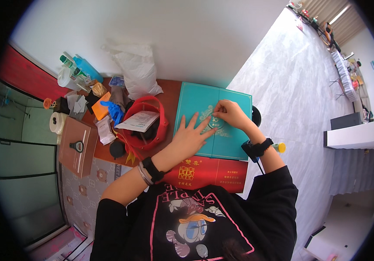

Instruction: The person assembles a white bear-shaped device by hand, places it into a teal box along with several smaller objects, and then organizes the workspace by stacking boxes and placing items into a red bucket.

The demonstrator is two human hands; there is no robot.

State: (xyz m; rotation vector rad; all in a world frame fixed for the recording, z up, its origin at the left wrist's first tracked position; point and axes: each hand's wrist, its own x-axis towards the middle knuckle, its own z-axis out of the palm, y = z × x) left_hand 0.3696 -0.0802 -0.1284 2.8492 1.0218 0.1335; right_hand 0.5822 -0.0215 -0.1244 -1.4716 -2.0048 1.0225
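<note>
A flat teal gift box (pixel 190 98) with pale ornament and lettering lies before me, a seam running down its lid. My left hand (pixel 188 138) rests palm down on the lid, fingers spread. Beside it, my right hand (pixel 229 112) has its fingers curled, thumb and forefinger together over the box's central emblem; whether something small is between them I cannot tell. Under the near edge of the teal box is a red box (pixel 206 174) with gold characters, close to my body. A red round basket (pixel 164 125) stands left of the teal box, with a printed white packet (pixel 139 120) on top.
A white plastic bag (pixel 138 70) stands against the wall. Left on the brown table (pixel 170 89) are a blue glove (pixel 115 112), an orange card (pixel 101 106), a black round lid (pixel 117 149) and bottles. A brown box (pixel 76 146) with a bottle opener stands at far left.
</note>
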